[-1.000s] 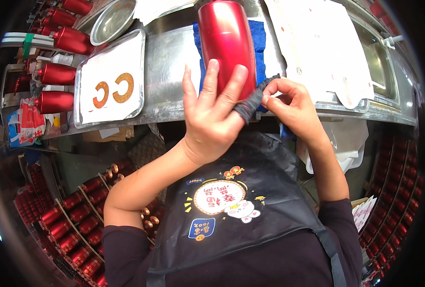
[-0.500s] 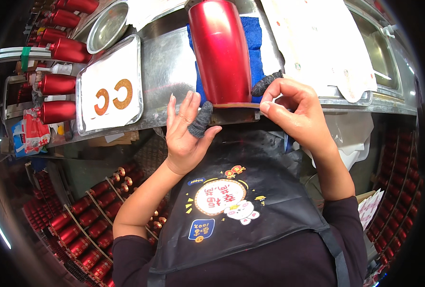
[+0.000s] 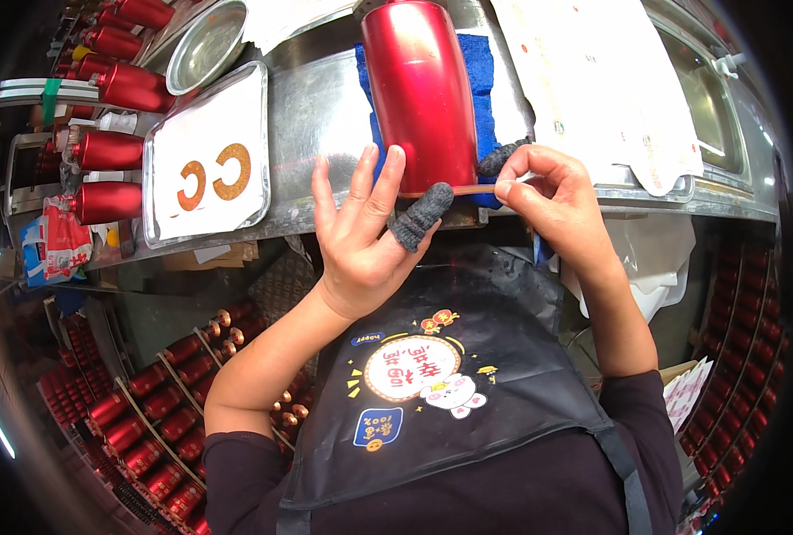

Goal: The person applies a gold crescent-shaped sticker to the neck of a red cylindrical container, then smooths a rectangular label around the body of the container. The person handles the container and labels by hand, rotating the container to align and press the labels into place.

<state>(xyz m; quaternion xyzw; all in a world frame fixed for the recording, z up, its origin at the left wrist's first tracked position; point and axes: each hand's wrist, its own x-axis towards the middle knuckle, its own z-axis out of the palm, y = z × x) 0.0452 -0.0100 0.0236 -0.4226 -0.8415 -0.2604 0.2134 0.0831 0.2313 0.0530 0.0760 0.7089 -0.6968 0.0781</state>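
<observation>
A large glossy red bottle (image 3: 421, 89) lies on its side on a blue cloth (image 3: 478, 71), its base facing me. Along that base runs a thin gold-brown strip (image 3: 475, 189). The strip's right end is pinched between thumb and fingertip of my right hand (image 3: 557, 201). My left hand (image 3: 365, 236) is open, fingers spread, at the bottle's near left. A grey knitted cover (image 3: 423, 217) sits on its index finger, which appears to touch the strip by the base. Another grey cover (image 3: 501, 159) is on a right finger beside the bottle.
On the left, a tray (image 3: 262, 134) holds a white sheet with two gold curved pieces (image 3: 231, 172). Behind it stands a metal bowl (image 3: 207, 49). White sheets (image 3: 601, 89) cover the right side of the metal table (image 3: 312, 116). Red bottles (image 3: 111, 150) line racks at left.
My left hand has moved right and its covered index finger now reaches the bottle's base. My right hand has shifted slightly, and the strip's end now shows in its pinch.
</observation>
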